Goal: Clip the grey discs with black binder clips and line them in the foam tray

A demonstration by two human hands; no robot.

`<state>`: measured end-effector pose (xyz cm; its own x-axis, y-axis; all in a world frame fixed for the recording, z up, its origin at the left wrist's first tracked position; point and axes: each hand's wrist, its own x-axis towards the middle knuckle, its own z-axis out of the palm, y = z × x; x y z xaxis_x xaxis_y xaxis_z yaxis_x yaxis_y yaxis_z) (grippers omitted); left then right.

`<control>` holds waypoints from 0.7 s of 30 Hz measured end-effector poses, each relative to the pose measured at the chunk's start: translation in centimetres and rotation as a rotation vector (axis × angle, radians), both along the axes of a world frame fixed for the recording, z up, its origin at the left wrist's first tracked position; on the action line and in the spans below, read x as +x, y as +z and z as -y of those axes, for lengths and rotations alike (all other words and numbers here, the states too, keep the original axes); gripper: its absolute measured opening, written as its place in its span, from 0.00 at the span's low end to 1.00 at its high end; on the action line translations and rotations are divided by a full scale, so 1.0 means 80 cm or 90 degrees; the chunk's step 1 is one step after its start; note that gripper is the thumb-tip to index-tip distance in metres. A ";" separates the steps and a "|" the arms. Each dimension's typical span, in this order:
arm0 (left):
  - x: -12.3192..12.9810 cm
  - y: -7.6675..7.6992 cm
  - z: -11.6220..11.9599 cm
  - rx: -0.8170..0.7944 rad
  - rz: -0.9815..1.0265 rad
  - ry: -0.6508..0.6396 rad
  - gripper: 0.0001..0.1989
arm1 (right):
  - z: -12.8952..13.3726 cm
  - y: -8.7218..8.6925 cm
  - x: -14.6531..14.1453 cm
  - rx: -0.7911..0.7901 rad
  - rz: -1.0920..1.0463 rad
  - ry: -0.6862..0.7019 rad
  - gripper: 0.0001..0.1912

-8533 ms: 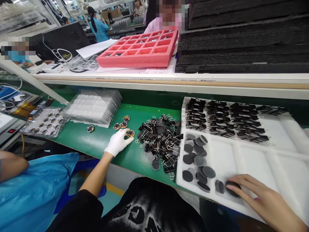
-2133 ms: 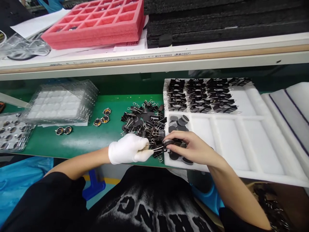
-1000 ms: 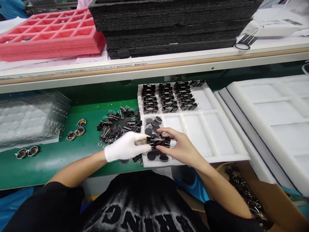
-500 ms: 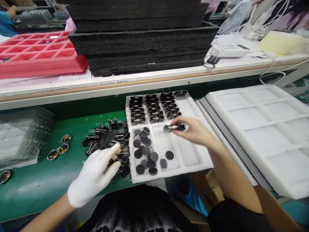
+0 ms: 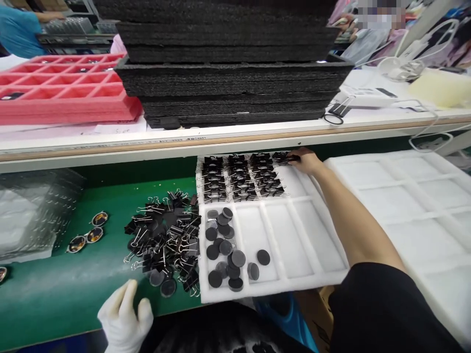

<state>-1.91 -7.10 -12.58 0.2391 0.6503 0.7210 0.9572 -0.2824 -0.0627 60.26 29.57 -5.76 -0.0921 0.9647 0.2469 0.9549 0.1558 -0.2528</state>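
A white foam tray (image 5: 290,289) has rows of black binder clips (image 5: 239,176) in its far compartments and several dark round discs (image 5: 225,247) in its near left part. Over the far edge of the tray, my bare right hand (image 5: 307,161) is closed on a black binder clip (image 5: 293,158), beside the last clips of the far row. What the clip grips, if anything, is hidden. My left hand (image 5: 124,314), in a white glove, hangs open over the near table edge, holding nothing. Between it and the tray lies a loose heap of binder clips (image 5: 162,235) with some discs.
Two pairs of small round tinted lenses (image 5: 94,235) lie on the green table (image 5: 73,294). Stacked clear plastic trays (image 5: 33,215) stand at left, white foam trays (image 5: 405,196) at right. Black foam (image 5: 235,83) and a red tray (image 5: 69,108) sit on the shelf. A person in blue (image 5: 20,32) is behind.
My right hand has carried the binder clip away from me to the tray's far edge. My left hand has drawn back from the clip heap, towards me and to the left.
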 end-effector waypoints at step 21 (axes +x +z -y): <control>0.008 0.004 0.000 -0.062 0.029 -0.037 0.31 | 0.051 -0.013 -0.041 0.056 -0.042 -0.237 0.38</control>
<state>-1.31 -7.13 -12.28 0.2474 0.7038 0.6660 0.9401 -0.3407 0.0109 56.97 25.51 -6.81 0.2797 0.9039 0.3236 0.9323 -0.1752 -0.3164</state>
